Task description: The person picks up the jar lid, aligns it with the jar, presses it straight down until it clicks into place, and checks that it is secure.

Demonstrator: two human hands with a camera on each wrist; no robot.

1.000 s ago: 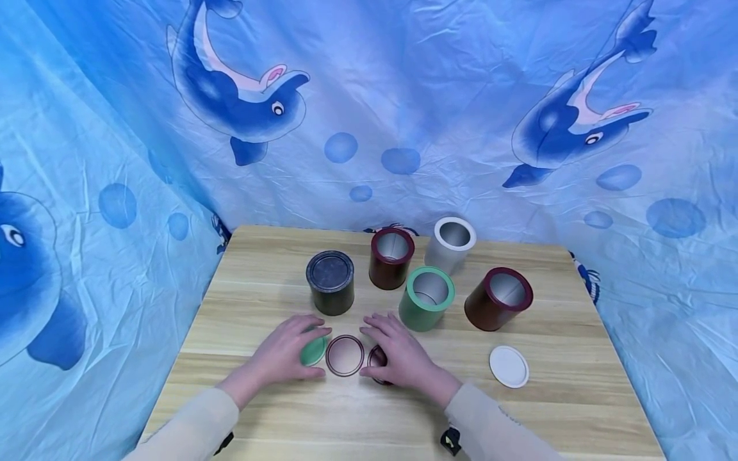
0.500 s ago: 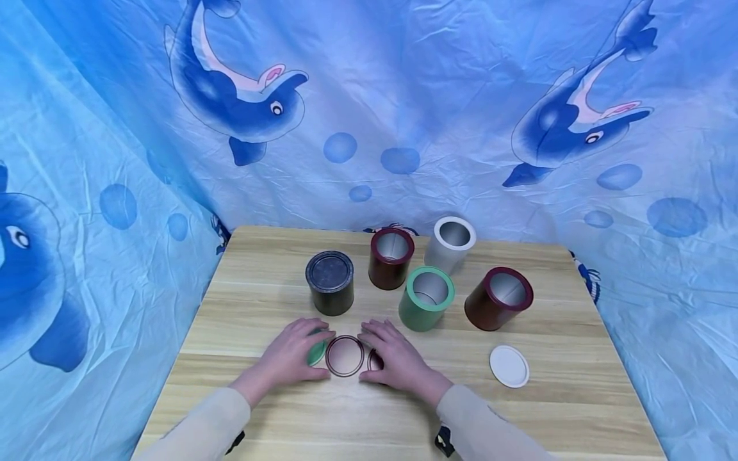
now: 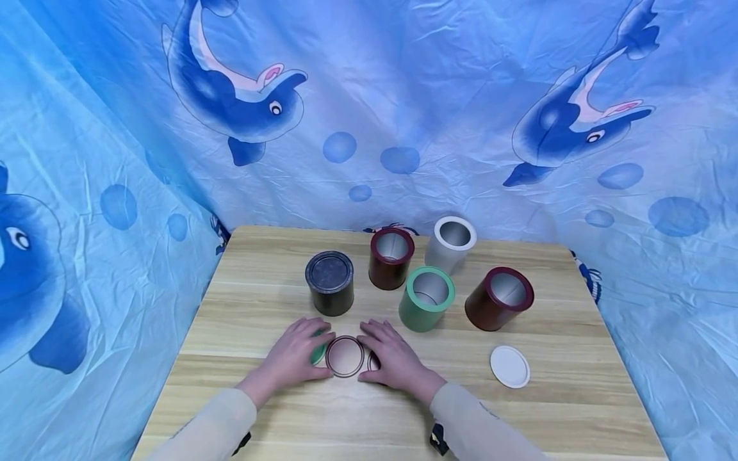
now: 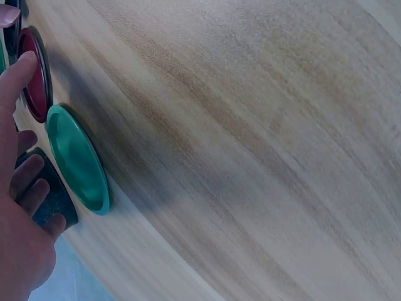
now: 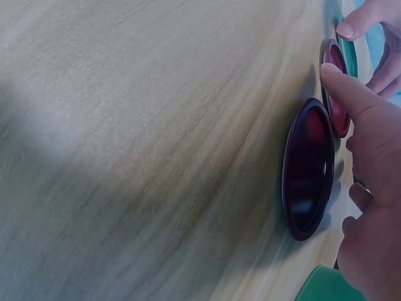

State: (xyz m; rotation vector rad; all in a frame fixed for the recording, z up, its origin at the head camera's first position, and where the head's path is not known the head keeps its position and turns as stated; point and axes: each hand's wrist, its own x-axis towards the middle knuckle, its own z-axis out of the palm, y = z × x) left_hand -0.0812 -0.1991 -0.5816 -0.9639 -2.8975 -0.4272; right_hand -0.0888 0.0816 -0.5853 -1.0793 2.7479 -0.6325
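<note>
Three lids lie in a row near the table's front. My left hand (image 3: 308, 346) rests with relaxed fingers over the green lid (image 3: 318, 353), which lies flat on the wood under my fingers (image 4: 28, 179) in the left wrist view (image 4: 78, 160). My right hand (image 3: 383, 349) rests over a dark red lid (image 3: 373, 362), mostly hidden in the head view and plain in the right wrist view (image 5: 307, 169). Between the hands lies a second red-rimmed lid (image 3: 344, 356); my left forefinger tip and right thumb tip sit at its rim (image 5: 336, 88).
Behind the hands stand a black tin with its lid on (image 3: 330, 282), a dark red tin (image 3: 391, 257), a grey tin (image 3: 451, 246), a green tin (image 3: 426, 298) and another dark red tin (image 3: 498, 298). A white lid (image 3: 509, 366) lies at the right. Blue dolphin cloth surrounds the wooden table (image 3: 259, 256).
Both hands have edged slightly inward toward the middle lid, and the forearms have drawn in. The lids and tins have not moved.
</note>
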